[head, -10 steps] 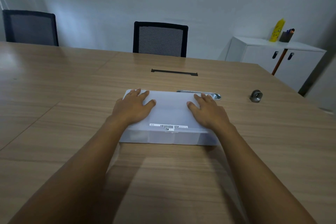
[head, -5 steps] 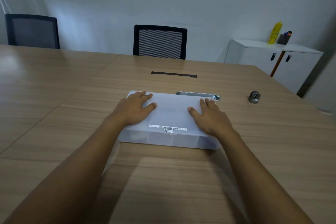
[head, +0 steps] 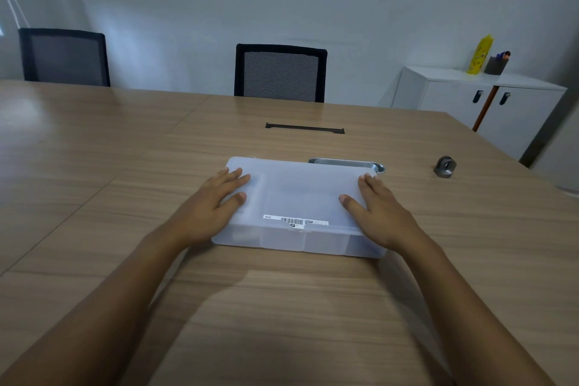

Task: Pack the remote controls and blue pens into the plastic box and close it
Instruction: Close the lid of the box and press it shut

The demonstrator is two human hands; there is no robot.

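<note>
Wood-grain bench (head: 94,197) filled nearly the whole view under a pale wall, its far edge running behind two black mesh chairs, one (head: 279,75) straight ahead and one (head: 64,56) at the far left, while its right edge slanted down past a white cabinet (head: 488,97). One translucent plastic box (head: 297,197) sat lid-on in the middle of the bench, its near wall facing the person and a barcode sticker (head: 296,221) along the lid's front edge; whatever lay inside showed only as faint shapes. The left hand (head: 206,207) lay flat over the box's left end and the right hand (head: 382,213) flat over its right end, fingers (head: 233,177) extended and loosely spread on the lid, gripping nothing. Just behind the box's far right corner lay one silver oblong tray (head: 354,163), partly hidden by the lid. One small dark metal piece (head: 445,167) stood well apart near the right edge, and one black slot (head: 305,128) crossed the bench farther back. Bare wood stretched wide to the left and in front of the box. On the cabinet stood one yellow bottle (head: 479,55) beside one grey pen cup (head: 496,64).
</note>
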